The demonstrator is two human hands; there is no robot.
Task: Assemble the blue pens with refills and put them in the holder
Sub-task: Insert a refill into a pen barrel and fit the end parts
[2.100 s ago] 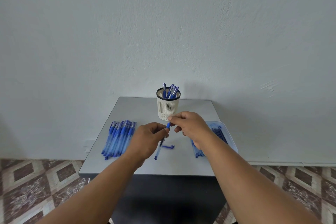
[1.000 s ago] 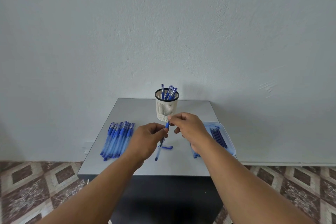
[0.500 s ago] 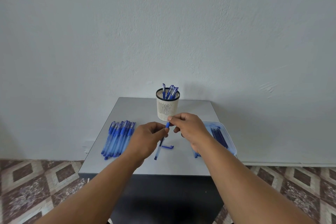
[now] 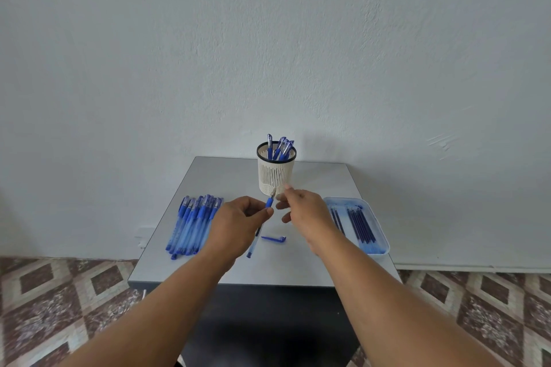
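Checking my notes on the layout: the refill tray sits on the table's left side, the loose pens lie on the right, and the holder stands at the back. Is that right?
Not quite: the sides are swapped. The head view shows the refill tray on the table's right side and the loose pens on the left. The holder does stand at the back.

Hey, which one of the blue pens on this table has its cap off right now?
The pen gripped in the left hand, its metal tip bare. Its cap lies alone on the table; the pens in the row are capped.
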